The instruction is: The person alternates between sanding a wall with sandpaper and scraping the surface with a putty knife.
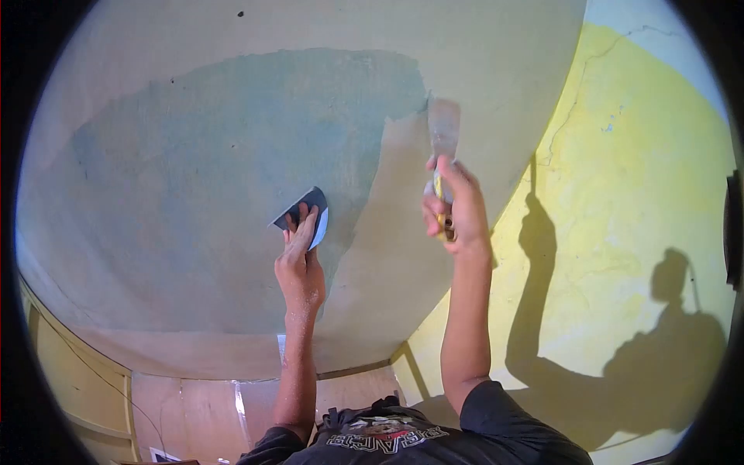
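My left hand [298, 260] grips a dark, flat putty spreader [298, 208], with a pale patch along its right side. The spreader is close over the blue-grey patch of the painted surface [256, 132]. Farther right, my right hand [457, 205] is wrapped around the yellow handle of a putty knife [444, 124]. Its wide, slightly blurred blade points up, with the tip near the right edge of the blue-grey patch. White specks dot my left wrist and forearm.
A yellow wall [620, 194] with a crack near its top meets the painted surface on the right and carries my shadow. Pinkish panels [201, 403] stand at the lower left, beside a thin hanging cable [108, 380]. A dark object [732, 232] is at the far right edge.
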### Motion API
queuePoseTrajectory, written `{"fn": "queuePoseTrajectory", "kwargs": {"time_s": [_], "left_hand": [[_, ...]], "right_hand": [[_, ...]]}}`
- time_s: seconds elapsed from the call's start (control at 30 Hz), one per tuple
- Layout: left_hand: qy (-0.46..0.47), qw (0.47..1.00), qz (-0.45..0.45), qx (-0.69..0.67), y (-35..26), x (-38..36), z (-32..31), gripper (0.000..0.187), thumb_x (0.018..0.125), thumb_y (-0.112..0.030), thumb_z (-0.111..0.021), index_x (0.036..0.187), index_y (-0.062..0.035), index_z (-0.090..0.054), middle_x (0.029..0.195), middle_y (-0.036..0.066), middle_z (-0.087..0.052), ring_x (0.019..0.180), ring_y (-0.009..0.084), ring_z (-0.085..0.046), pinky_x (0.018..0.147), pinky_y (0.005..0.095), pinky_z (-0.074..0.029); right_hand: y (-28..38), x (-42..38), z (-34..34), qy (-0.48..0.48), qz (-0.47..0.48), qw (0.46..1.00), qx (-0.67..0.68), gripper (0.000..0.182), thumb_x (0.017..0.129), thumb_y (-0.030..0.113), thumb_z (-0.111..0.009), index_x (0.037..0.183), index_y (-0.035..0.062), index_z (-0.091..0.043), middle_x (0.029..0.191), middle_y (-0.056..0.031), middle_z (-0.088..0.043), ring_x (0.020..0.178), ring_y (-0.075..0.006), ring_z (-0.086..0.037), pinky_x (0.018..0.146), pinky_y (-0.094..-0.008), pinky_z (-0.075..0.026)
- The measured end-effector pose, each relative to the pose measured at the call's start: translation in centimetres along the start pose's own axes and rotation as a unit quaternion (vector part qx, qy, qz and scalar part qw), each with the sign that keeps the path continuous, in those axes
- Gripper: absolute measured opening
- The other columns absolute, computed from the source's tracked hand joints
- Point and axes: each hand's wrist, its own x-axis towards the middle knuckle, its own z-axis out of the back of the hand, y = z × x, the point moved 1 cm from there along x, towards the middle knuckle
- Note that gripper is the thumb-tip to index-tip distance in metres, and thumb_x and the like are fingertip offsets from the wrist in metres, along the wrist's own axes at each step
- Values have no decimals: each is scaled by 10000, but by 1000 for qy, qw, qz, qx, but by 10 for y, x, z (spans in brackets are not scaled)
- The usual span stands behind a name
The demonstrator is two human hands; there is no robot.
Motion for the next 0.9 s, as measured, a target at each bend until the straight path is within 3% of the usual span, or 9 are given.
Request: {"fn": "queuePoseTrajectory", "kwargs": {"time_s": [0.27, 0.4, 0.53, 0.57, 0.9], "left_hand": [[-7, 1000, -3, -6, 13, 1, -3, 591, 946, 152, -482, 1438, -134, -642, 1496, 140, -597, 1485, 394, -416, 1238, 546, -338], [-10, 1000, -3, -5, 14, -1, -6, 585, 953, 143, -471, 1436, -137, -644, 1502, 143, -588, 1488, 383, -413, 1235, 543, -349], [-2, 1000, -8, 9, 23, 0, -7, 632, 930, 171, -450, 1450, -140, -631, 1510, 133, -584, 1492, 374, -410, 1238, 537, -349], [0, 1000, -4, 5, 24, -2, -7, 648, 917, 177, -446, 1451, -140, -630, 1511, 133, -583, 1491, 380, -409, 1237, 538, -348], [1, 1000, -5, 8, 19, -1, -3, 696, 871, 194, -466, 1455, -147, -630, 1512, 135, -581, 1471, 397, -437, 1226, 539, -364]], "right_hand": [[3, 10, -1, -3, 5, 1000, -16, 385, 1038, 467, -600, 1134, 98, -543, 571, -15, -470, 351, -166, -471, 349, -293, -320], [-8, 1, 3, -13, -37, 999, -35, 368, 1031, 448, -614, 1123, 97, -548, 573, -24, -469, 355, -169, -460, 348, -303, -330], [4, 22, -4, 6, 13, 1000, -27, 377, 1030, 449, -612, 1109, 86, -549, 564, -25, -462, 358, -168, -465, 354, -304, -341], [1, 20, -9, -11, 10, 999, -29, 359, 1039, 468, -614, 1128, 125, -555, 552, 6, -441, 340, -146, -448, 356, -285, -324], [-7, 11, 1, 18, -16, 999, -44, 362, 1046, 458, -602, 1136, 111, -548, 549, -7, -456, 337, -149, -452, 351, -282, -337]]}}
